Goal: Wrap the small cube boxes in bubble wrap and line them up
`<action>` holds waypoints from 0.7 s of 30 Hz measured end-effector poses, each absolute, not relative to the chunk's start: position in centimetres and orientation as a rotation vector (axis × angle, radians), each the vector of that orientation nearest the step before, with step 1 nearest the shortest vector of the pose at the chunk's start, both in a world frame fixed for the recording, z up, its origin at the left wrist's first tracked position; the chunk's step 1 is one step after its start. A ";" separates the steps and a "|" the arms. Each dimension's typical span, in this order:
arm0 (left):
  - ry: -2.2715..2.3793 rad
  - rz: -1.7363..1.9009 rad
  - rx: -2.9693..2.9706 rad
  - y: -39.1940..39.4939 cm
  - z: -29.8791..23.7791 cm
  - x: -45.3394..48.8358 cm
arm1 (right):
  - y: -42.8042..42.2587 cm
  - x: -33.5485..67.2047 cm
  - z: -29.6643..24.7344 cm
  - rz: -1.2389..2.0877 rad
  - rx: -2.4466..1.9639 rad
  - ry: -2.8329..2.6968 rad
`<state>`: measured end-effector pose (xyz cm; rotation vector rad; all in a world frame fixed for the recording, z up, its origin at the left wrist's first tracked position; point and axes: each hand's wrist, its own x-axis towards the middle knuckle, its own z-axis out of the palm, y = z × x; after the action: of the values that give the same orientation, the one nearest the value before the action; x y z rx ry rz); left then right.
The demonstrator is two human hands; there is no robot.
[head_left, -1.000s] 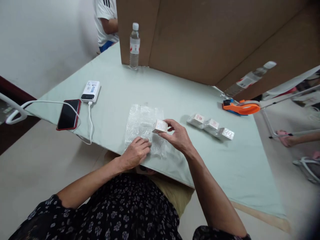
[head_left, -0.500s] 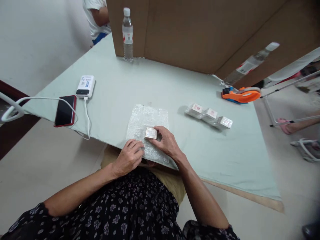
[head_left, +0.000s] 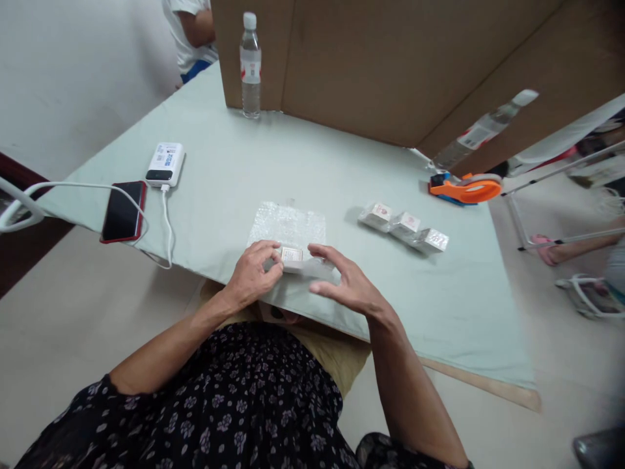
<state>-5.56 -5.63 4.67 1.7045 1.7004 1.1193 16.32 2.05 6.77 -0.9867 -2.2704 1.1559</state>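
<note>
A small white box (head_left: 291, 255) lies on a sheet of bubble wrap (head_left: 289, 227) near the table's front edge. My left hand (head_left: 252, 275) pinches the near edge of the wrap and folds it up against the box. My right hand (head_left: 347, 282) hovers just right of the box with fingers spread, its fingertips at the wrap's right edge, holding nothing. Three wrapped boxes (head_left: 403, 227) lie in a row further right.
On the pale green table (head_left: 293, 156) are a power bank (head_left: 165, 164) cabled to a red phone (head_left: 122, 210), a water bottle (head_left: 250, 65), an orange tape dispenser (head_left: 465, 188), a tilted bottle (head_left: 483, 130) and cardboard walls (head_left: 390, 65). Another person (head_left: 190, 32) sits far left.
My right hand set the small box down on the bubble wrap, then let go and opened. My left hand lifted the wrap's near edge over the box.
</note>
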 end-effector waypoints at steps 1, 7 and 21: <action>1.704 1.108 1.674 -5.1 4.8 -5.6 | 1.9 16.2 6.8 1.073 -1.009 -2.306; 1.651 1.088 1.450 -3.5 4.3 -5.7 | 3.2 14.0 3.9 1.163 -0.965 -2.064; 1.515 1.047 1.426 -3.3 3.7 -5.4 | 1.0 14.4 2.9 1.338 -1.132 -1.731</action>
<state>-5.43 -3.28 3.72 1.4259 1.5153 1.0468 14.35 1.04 2.85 -1.1318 -1.7309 1.3381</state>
